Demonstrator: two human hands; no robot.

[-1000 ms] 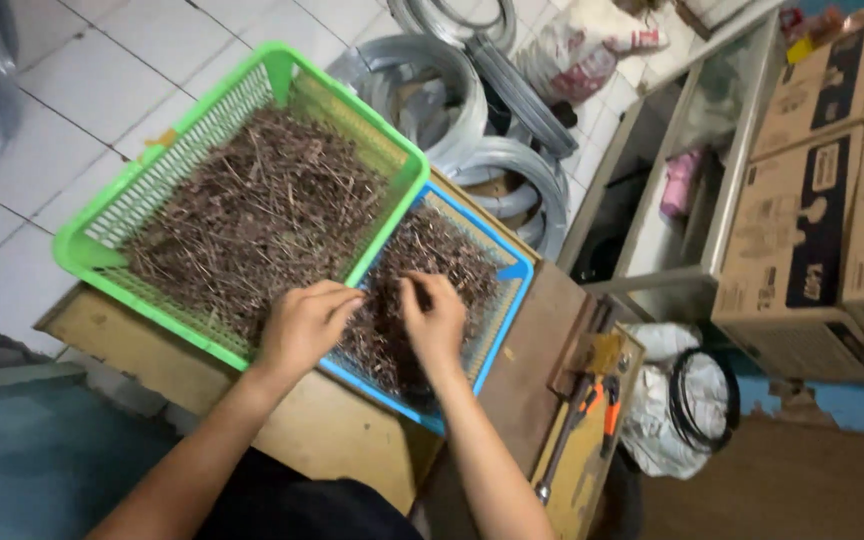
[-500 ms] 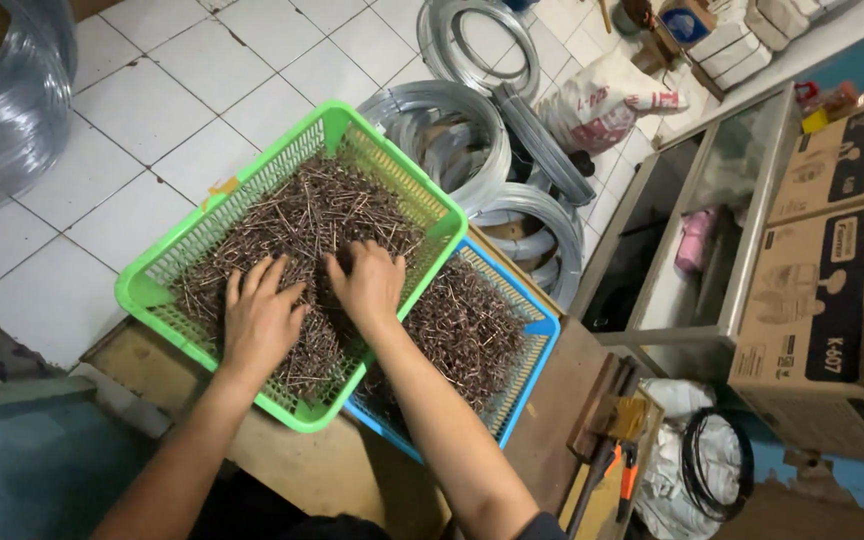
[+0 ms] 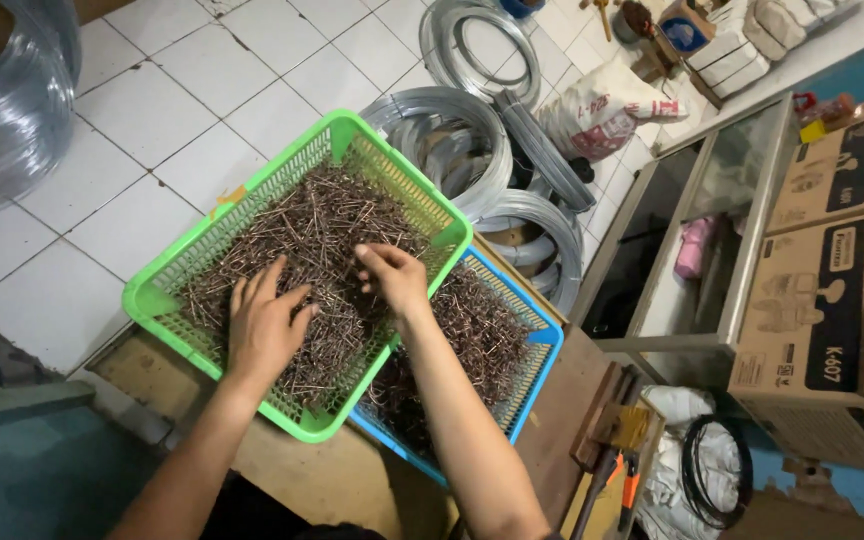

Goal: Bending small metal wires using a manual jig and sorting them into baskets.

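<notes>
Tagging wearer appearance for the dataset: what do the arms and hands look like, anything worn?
Both arms bare from the frame's lower edge to the fingers. Left hand and right hand: no gloves, no sleeves, no rings, watch or bands in view. Five fingers show on the left hand.

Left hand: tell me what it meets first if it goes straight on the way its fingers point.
The left hand lies on the nails; going on, likely more nails, then the green basket's far wall.

A bright green lattice basket (image 3: 184, 275) held rusty brown nails (image 3: 322, 235). Beside the green basket sat a blue basket (image 3: 537, 370). Beyond the green basket lay silver-grey wire coils (image 3: 442, 130) on white floor tiles (image 3: 152, 110).
</notes>
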